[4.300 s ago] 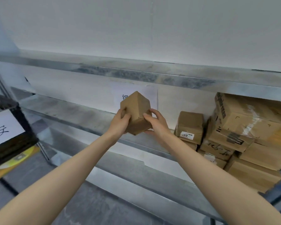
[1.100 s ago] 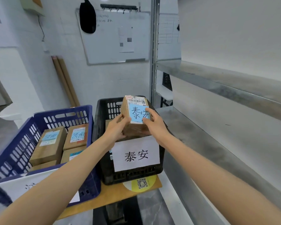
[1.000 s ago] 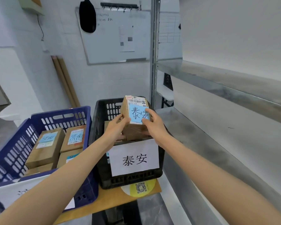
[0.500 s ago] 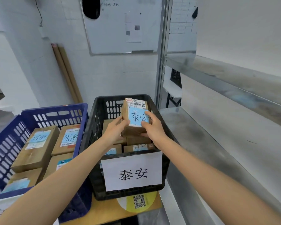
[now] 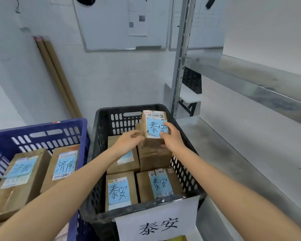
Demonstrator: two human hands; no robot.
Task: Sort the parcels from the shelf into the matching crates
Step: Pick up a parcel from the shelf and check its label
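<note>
A small brown parcel (image 5: 153, 126) with a blue label reading 泰安 is upright over the far right of the black crate (image 5: 101, 153). My left hand (image 5: 129, 141) grips its left side and my right hand (image 5: 172, 138) grips its right side. The parcel sits on or just above another brown box (image 5: 155, 158) in the crate; I cannot tell whether they touch. The crate's front carries a white sign (image 5: 157, 223) with the same 泰安 characters. Several parcels with blue 泰安 labels lie inside it.
A blue crate (image 5: 42, 126) at the left holds parcels labelled 济南 (image 5: 65, 168). A metal shelf (image 5: 241, 153) runs along the right, with its upright post (image 5: 181, 66) behind the black crate. Two long cardboard tubes (image 5: 57, 79) lean on the wall.
I turned from the shelf to the crates carrying the parcel. In the last second the parcel went down and forward over the black crate's far right corner, and my view came closer.
</note>
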